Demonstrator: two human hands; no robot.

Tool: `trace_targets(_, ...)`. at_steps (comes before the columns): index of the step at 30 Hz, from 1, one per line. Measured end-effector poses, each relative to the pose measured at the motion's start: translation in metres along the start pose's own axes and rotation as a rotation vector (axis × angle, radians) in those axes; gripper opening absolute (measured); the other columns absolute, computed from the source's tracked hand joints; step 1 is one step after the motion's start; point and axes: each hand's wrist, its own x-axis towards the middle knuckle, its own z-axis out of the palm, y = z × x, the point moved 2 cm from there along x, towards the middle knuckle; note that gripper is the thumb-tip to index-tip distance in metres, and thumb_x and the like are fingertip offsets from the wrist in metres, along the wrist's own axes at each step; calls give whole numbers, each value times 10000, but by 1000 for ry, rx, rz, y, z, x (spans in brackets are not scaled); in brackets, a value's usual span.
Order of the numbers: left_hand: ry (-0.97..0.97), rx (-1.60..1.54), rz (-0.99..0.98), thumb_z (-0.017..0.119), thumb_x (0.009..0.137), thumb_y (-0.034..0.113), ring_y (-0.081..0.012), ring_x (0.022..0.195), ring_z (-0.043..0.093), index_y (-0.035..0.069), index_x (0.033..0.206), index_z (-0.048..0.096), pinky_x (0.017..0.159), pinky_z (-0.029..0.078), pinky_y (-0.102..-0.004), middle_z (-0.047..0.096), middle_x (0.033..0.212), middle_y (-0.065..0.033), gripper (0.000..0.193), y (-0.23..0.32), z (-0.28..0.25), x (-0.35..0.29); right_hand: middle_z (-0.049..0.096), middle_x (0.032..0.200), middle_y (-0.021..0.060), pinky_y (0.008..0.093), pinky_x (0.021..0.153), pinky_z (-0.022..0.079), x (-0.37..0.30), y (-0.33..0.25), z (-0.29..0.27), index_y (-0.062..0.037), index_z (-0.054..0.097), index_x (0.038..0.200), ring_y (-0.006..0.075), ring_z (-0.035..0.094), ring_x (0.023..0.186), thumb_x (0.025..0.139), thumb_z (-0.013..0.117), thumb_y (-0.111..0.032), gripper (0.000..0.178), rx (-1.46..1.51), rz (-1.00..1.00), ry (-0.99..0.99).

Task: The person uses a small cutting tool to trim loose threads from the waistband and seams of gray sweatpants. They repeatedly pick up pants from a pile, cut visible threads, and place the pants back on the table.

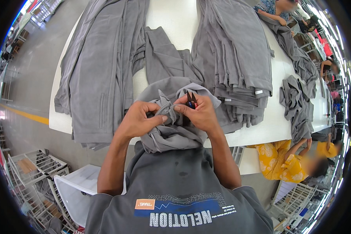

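Observation:
A bunched grey garment (173,141) lies at the table's near edge, against my body. My left hand (140,121) is closed on a folded bit of its cloth, the thumb pressing on top. In my right hand (202,114) is a pair of thread snips (191,100), dark blades pointing away from me, with a little red and blue at the handle. The thumb and forefinger of that hand also pinch at the same bit of cloth, close to my left fingertips. What lies between those fingertips is too small to make out.
Grey trousers are piled in a stack (93,70) on the left and another stack (238,50) on the right of the white table (175,13). At the right, a person in yellow (279,158) handles grey cloth. A white plastic bin (80,179) stands at my lower left.

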Motion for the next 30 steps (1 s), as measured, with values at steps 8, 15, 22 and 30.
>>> trace_targets(8,149,-415,-90,719,850,137,-12,549,469,-24,812,716,468,336,-209,601,659,39,165,-15,9,15,578,907,31,240,659,469,-17,-19,4,-5,683,994,117,583,737,791,751,2,214,-305,-413,197)
trace_targets(15,221,-302,-55,742,853,182,-12,537,349,0,686,670,456,238,-242,481,575,79,258,-34,15,24,605,874,76,330,639,511,-22,-15,22,-13,656,928,216,634,728,749,793,-49,228,-451,-309,255)
trace_targets(22,235,-158,6,747,853,197,-18,539,339,-19,654,639,465,242,-253,439,549,85,313,-22,15,19,634,845,101,322,642,494,-17,3,18,8,662,916,216,621,724,796,733,-14,141,-430,-361,270)
trace_targets(30,197,-80,129,727,844,81,-38,672,470,6,952,699,586,376,-227,598,768,30,133,-12,18,17,611,801,28,250,660,442,-19,9,10,19,659,912,92,543,722,854,711,-34,95,-132,-76,141)
